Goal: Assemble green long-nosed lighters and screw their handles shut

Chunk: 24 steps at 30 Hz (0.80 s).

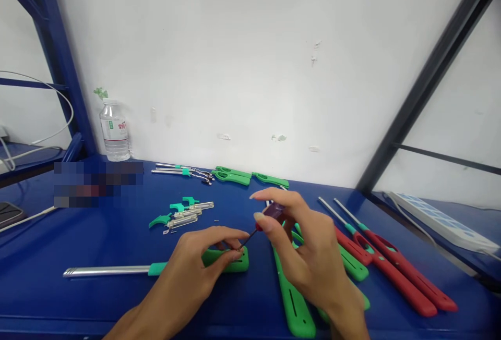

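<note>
A green long-nosed lighter [243, 263] lies flat on the blue table, its metal tube pointing left. My left hand [193, 259] is closed over its handle, thumb and fingertips gathered around the screwdriver tip near the handle's right end. Between the fingers of my right hand [309, 249] is a screwdriver [275, 209] with a dark purple and red handle. Its thin shaft slants down left to the lighter. Whether a screw sits under the tip is hidden by my left fingers. More green lighters [295, 303] lie partly beneath my right hand.
Red lighters [407, 282] lie at right, before a white power strip [446, 220]. Clear parts with teal triggers [183, 218], a small screw [216, 220], metal tubes [172, 172] and green shells [233, 175] lie farther back. A water bottle [115, 131] stands by the wall.
</note>
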Each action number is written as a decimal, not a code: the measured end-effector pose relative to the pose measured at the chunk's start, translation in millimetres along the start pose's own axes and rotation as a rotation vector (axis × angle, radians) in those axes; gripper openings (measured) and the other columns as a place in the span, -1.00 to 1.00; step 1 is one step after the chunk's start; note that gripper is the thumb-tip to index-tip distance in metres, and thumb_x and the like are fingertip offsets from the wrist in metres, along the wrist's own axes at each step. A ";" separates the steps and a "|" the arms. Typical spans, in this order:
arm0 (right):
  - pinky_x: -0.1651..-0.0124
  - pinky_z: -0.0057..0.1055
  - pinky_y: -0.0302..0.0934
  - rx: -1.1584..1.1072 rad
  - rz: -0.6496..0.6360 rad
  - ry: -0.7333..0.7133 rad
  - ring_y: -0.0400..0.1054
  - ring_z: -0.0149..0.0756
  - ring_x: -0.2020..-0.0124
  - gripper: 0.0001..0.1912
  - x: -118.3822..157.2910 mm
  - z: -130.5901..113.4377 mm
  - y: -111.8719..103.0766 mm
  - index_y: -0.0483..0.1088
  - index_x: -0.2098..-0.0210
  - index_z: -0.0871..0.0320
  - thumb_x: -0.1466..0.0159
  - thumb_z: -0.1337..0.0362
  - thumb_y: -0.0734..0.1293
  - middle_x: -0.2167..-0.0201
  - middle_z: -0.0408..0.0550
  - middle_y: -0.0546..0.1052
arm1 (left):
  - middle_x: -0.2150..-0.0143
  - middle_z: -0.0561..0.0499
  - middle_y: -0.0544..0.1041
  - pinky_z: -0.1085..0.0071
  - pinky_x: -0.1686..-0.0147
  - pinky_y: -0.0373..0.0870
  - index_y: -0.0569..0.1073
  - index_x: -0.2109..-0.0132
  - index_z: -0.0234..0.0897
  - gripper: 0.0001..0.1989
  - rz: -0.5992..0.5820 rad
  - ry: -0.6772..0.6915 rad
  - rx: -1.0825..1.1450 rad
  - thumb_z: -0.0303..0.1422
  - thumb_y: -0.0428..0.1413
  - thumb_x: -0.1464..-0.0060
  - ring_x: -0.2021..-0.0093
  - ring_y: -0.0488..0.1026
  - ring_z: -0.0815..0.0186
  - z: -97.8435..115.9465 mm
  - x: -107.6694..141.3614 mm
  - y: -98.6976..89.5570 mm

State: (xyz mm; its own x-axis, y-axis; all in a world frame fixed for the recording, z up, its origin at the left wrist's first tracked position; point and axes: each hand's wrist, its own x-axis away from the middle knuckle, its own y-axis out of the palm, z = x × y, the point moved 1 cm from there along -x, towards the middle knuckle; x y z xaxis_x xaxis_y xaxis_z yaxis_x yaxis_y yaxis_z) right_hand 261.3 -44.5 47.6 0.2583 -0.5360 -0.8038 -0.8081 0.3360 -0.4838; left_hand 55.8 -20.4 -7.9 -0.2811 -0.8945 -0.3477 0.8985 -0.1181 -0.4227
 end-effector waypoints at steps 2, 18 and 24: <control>0.27 -0.47 0.40 -0.025 -0.049 -0.010 0.54 -0.42 0.41 -0.78 0.5 1.0 -0.5 0.52 -0.17 -0.01 -0.58 0.30 0.37 0.09 -0.19 0.75 | 0.11 0.03 0.80 0.34 -0.02 0.57 0.76 0.05 -0.08 -0.83 -0.018 0.031 -0.048 -0.29 0.26 -0.31 0.09 0.73 0.14 -5.2 1.2 4.2; 0.12 -0.42 0.37 0.004 -0.241 0.066 0.59 -0.35 0.31 -0.75 1.4 1.2 1.0 0.56 -0.22 -0.10 -0.60 0.23 0.37 0.05 -0.25 0.77 | 0.14 -0.02 0.76 0.30 0.13 0.43 0.68 0.03 -0.12 -0.74 -0.101 0.201 -0.359 -0.42 0.08 -0.40 0.13 0.67 0.10 -16.9 2.7 10.3; 0.19 -0.45 0.33 0.008 -0.208 0.060 0.54 -0.38 0.39 -0.75 0.0 -0.3 1.5 0.58 -0.22 -0.07 -0.60 0.20 0.38 0.25 -0.26 0.73 | 0.10 0.00 0.77 0.31 0.08 0.47 0.68 0.09 -0.12 -0.80 -0.147 0.128 -0.235 -0.39 0.14 -0.36 0.08 0.68 0.11 -13.7 3.2 12.1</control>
State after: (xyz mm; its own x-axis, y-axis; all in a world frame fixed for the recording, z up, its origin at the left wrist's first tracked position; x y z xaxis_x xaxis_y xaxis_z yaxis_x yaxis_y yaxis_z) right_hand 259.9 -44.2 47.0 0.3868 -0.6393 -0.6646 -0.7366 0.2194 -0.6398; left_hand 61.2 -18.7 -25.6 -0.4555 -0.8120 -0.3649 0.7470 -0.1256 -0.6528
